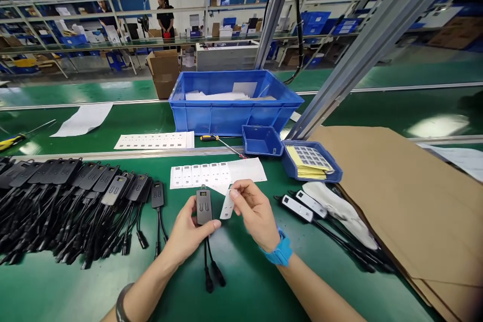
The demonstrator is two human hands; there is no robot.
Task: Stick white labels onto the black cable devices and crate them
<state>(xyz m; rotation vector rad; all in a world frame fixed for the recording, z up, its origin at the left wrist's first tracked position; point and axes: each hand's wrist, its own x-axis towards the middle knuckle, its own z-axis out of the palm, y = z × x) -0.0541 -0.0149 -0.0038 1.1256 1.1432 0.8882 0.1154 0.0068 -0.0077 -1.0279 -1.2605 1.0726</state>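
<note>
My left hand [187, 234] is closed round a small black controller [204, 206] with a tiny display at its top; two black cables with plugs hang from it onto the green table. My right hand [255, 214], with a blue band at the wrist, pinches a small white sticker [227, 206] right beside the controller. Just beyond my hands lies a white label sheet [217, 173] with a row of stickers.
A long row of black controllers with cables [71, 196] lies at the left. Two labelled units [302, 205] and a white cloth lie at the right, beside brown cardboard [407, 196]. Blue bins [230, 100], a sticker tray [311, 161], a screwdriver [222, 142] and another sheet [154, 140] sit behind.
</note>
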